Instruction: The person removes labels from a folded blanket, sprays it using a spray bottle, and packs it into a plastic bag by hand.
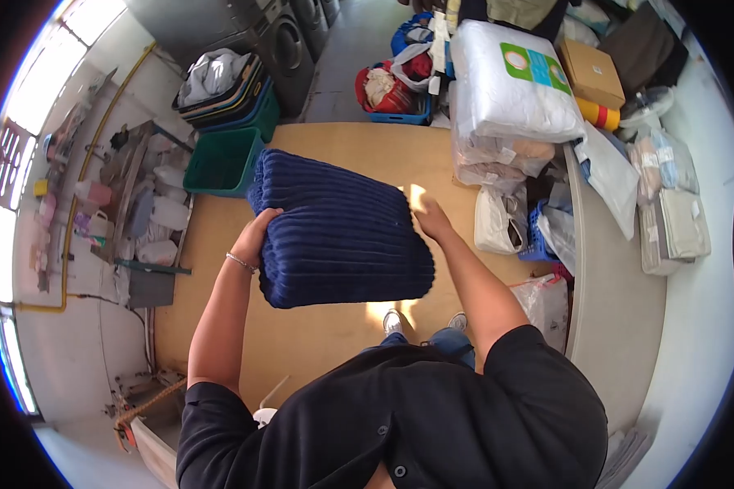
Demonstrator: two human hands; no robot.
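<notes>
A thick, navy blue ribbed blanket (342, 232), folded into a bundle, is held in the air in front of my body. My left hand (257, 238) grips its left side, thumb on top and the other fingers hidden beneath or behind the fabric. At the right edge, my right hand (430, 215) holds the blanket, its fingers partly out of sight behind the cloth.
A green basket (224, 167) stands beyond the blanket, near stacked tubs with clothes (214, 77). At left is a shelf of bottles (151, 208). Washing machines (285, 45) stand at the back. A wrapped white duvet (510, 77) and a long counter (612, 310) occupy the right.
</notes>
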